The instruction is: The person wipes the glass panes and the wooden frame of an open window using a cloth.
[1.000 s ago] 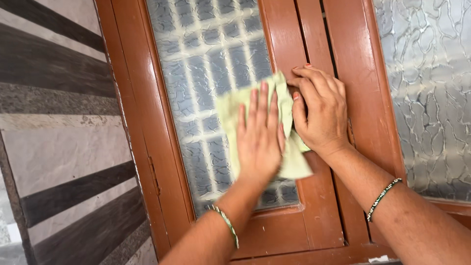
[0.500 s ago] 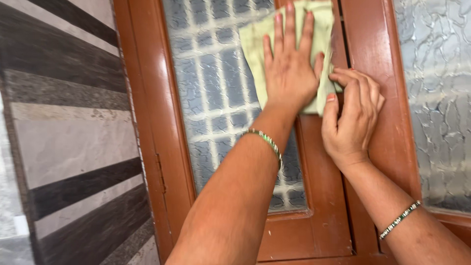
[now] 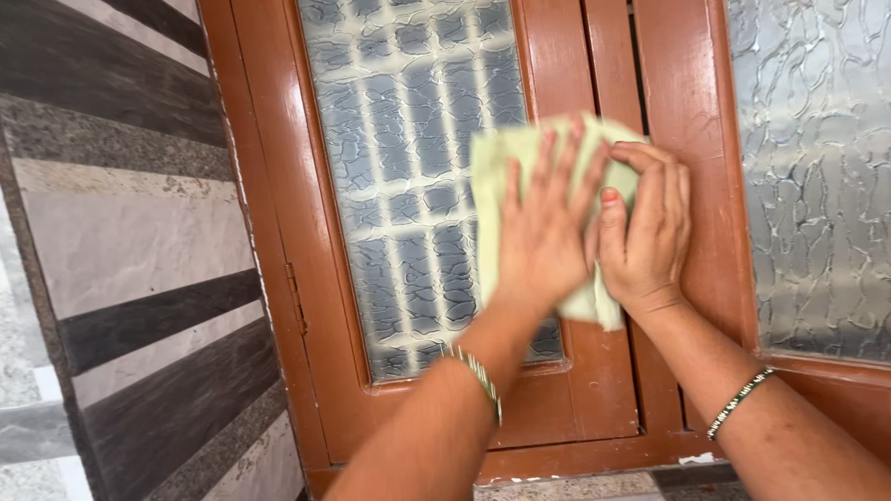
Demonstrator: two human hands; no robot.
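While flat on the glass, pale green cloth (image 3: 506, 172) under left hand (image 3: 548, 232); right hand (image 3: 650, 227) grip on its edge.

Single head-worn camera, close to a brown window frame (image 3: 278, 186), facing it head-on and tilted slightly down, both forearms reaching in from the bottom edge, striped wall (image 3: 121, 241) filling the left, a strip of sill along the bottom.

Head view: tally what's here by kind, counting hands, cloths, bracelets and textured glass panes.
Hands: 2 (left, right)
Cloths: 1 (pale green cloth)
Bracelets: 2 (left wrist, right wrist)
Textured glass panes: 2 (left pane, right pane)
Total: 7
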